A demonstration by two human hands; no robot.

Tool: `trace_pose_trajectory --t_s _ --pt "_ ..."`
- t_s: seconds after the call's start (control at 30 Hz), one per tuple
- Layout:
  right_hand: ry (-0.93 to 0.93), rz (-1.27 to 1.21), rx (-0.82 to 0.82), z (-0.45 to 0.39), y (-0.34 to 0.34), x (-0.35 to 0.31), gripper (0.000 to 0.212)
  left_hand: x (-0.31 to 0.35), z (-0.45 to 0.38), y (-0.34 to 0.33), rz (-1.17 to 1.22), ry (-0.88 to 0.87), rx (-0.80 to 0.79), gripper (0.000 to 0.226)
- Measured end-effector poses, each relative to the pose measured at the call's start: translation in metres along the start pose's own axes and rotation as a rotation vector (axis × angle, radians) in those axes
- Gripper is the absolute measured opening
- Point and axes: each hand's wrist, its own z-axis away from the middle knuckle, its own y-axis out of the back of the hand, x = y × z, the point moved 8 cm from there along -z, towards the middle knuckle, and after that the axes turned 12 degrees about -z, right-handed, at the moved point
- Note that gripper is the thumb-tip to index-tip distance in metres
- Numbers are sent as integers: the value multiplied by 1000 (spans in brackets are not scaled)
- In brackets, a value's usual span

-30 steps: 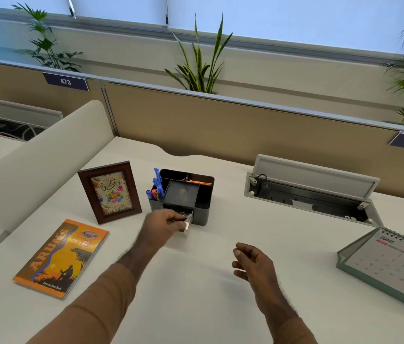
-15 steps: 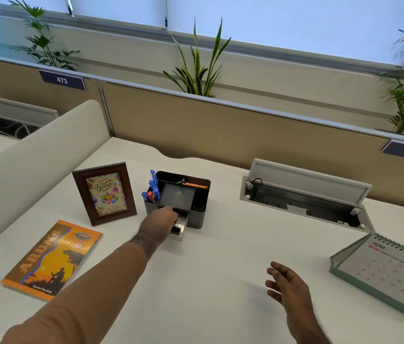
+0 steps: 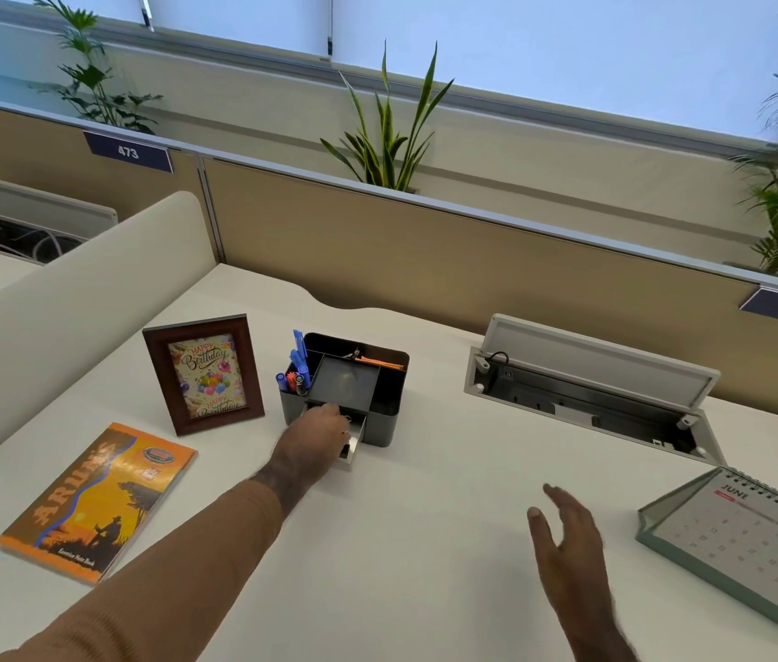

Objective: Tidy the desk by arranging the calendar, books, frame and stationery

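Note:
A dark grey desk organizer holding blue and red pens stands mid-desk, with its small front drawer pulled out. My left hand rests on that drawer, fingers curled over its front and fingertips hidden. My right hand hovers open over the bare desk, apart from everything. A brown "Happy Birthday" frame stands upright left of the organizer. An orange notebook lies flat at the front left. A green-based June calendar lies tilted at the right edge.
An open cable tray with a raised lid is set into the desk at the back right. A tan partition closes the back and a curved white divider the left. Plants stand behind the partition.
My left hand has pushed forward from in front of the organizer onto its open drawer. My right hand has swung right and opened, drawing closer to the calendar.

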Motion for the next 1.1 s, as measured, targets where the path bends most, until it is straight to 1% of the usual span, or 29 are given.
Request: trace_pose_trajectory --t_s 0.03,0.1,0.13,0.17,0.23,0.3,0.37,0.4,0.47,0.57,0.67,0.83,1.0,1.1 --pt "40 138 -26 -4 -4 -4 47 -5 6 6 112 65 68 23" --pt "101 348 -70 -10 -12 -9 71 -21 27 18 392 288 233 18" --pt "134 424 -93 -14 -18 -11 76 -28 41 19 510 399 293 15" --pt "167 487 -118 -17 -24 -14 78 -32 54 16 608 500 320 15" --pt "236 579 -170 -24 -40 -25 80 -34 78 -2 807 691 266 21" --pt "299 647 -214 -30 -58 -41 82 -32 94 -26 995 873 119 19" --pt "363 702 -264 -35 -82 -58 82 -23 100 -47 1214 975 -19 18" --pt "391 716 -290 -37 -94 -67 82 -17 99 -52 1309 987 -58 20" --pt "438 720 -342 -38 -121 -83 81 -9 92 -55 1401 980 -90 24" --pt "479 721 -420 -35 -157 -99 79 -6 85 -52 1409 980 -71 21" --pt "472 743 -476 -31 -182 -105 79 -7 81 -49 1382 973 -51 19" --pt "444 778 -497 -31 -194 -105 84 -6 70 -46 1307 933 -90 21" --pt "432 799 -504 -31 -191 -105 84 -7 55 -52 1296 893 -159 37" --pt "420 806 -502 -31 -192 -104 84 -9 45 -52 1303 879 -181 42"
